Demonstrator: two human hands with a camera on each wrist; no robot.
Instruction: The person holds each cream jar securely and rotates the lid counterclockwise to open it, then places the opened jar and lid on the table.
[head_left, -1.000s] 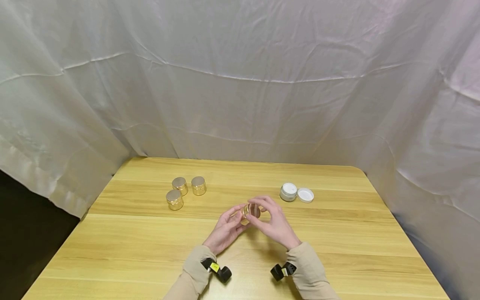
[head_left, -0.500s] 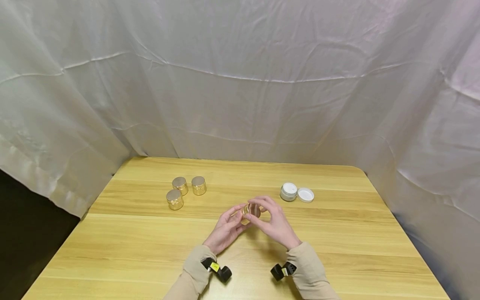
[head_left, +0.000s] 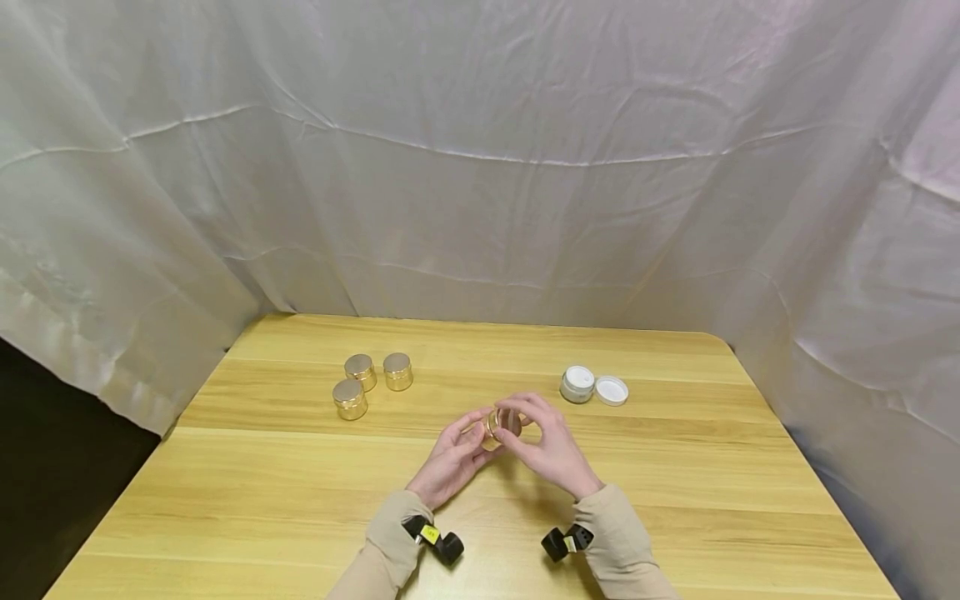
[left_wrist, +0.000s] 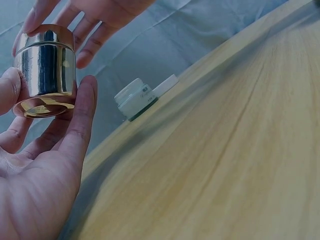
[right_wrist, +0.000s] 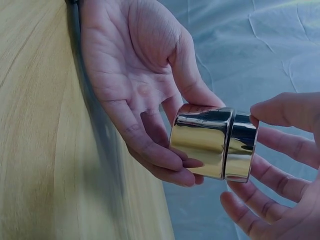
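Note:
Between both hands, above the table, a shiny gold jar (right_wrist: 202, 142) lies tilted on its side, its lid (right_wrist: 241, 150) facing the right hand. The left hand (head_left: 450, 462) grips the jar's body, thumb on one side and fingers round the other. With thumb and fingertips, the right hand (head_left: 546, 446) holds the lid by its rim. A thin seam shows between lid and body; whether the lid is loose I cannot tell. In the left wrist view the same gold jar (left_wrist: 47, 70) shows its base and polished side.
Three gold jars with lids stand at the left: a front jar (head_left: 350, 400), a rear jar (head_left: 361, 372) and a right-hand jar (head_left: 397, 372). Toward the back right are a white-topped glass jar (head_left: 577, 385) and a white lid (head_left: 611, 390). Grey curtains (head_left: 480, 208) hang behind the wooden table (head_left: 247, 492).

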